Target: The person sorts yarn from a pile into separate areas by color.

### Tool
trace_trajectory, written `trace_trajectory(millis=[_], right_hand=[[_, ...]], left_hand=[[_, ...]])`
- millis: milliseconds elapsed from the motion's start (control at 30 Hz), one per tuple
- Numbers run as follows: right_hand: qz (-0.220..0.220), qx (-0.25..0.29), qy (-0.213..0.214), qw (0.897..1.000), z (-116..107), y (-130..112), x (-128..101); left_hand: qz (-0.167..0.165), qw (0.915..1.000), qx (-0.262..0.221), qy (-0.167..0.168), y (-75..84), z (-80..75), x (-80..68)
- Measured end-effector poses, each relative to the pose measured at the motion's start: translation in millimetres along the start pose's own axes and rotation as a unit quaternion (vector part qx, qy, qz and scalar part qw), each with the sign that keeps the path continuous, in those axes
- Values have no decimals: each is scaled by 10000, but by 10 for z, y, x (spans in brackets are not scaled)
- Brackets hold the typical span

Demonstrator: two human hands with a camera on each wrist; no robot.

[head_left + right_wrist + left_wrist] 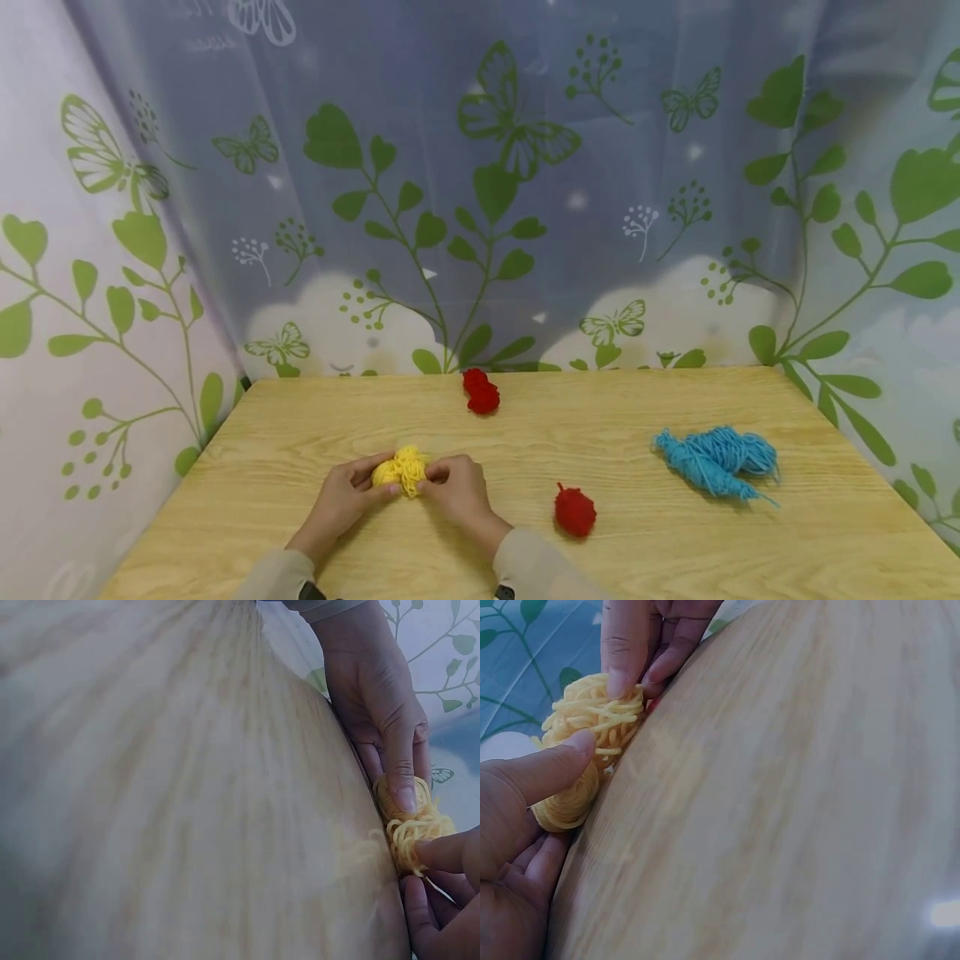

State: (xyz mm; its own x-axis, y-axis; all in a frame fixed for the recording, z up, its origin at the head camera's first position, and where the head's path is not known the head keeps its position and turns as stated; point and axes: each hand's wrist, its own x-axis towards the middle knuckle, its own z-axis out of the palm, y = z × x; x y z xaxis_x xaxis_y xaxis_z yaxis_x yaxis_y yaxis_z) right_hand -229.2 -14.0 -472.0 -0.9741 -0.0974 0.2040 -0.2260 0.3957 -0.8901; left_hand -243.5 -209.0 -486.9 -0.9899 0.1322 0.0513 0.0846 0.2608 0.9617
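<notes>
A curtain printed with green leaves and butterflies is hanging behind the pale wooden tabletop point(637, 550). Both hands are pinching a small yellow yarn bundle point(402, 471) resting on the tabletop near the front edge: the left hand point(342, 500) is gripping its left side with thumb and fingers, the right hand point(457, 490) its right side. A red yarn ball point(574, 510) is lying just right of the right wrist, another red yarn clump point(480, 392) is sitting at the far edge, and a blue yarn skein point(716, 461) is lying well apart to the right

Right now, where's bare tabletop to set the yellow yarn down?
Free: the table front right, below the blue yarn; the middle strip between far red yarn and blue yarn; the back left corner. Crowded: the near red ball sits close beside the right hand.
</notes>
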Motion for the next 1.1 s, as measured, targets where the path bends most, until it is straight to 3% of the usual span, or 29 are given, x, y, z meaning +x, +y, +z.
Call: trace_trajectory(millis=[433, 667, 900, 1100], right_hand=[[-56, 255, -72, 9996, -28, 32, -29], [-391, 214, -23, 9990, -73, 40, -39], [81, 240, -355, 9990, -131, -19, -51], [117, 186, -643, 9977, -228, -69, -52]], left_hand=[[-29, 9999, 136, 77, -34, 17, -14], [-94, 9999, 128, 44, -17, 28, -5], [-73, 9999, 122, 64, -22, 22, 1], [23, 9997, 223, 109, -28, 13, 3]])
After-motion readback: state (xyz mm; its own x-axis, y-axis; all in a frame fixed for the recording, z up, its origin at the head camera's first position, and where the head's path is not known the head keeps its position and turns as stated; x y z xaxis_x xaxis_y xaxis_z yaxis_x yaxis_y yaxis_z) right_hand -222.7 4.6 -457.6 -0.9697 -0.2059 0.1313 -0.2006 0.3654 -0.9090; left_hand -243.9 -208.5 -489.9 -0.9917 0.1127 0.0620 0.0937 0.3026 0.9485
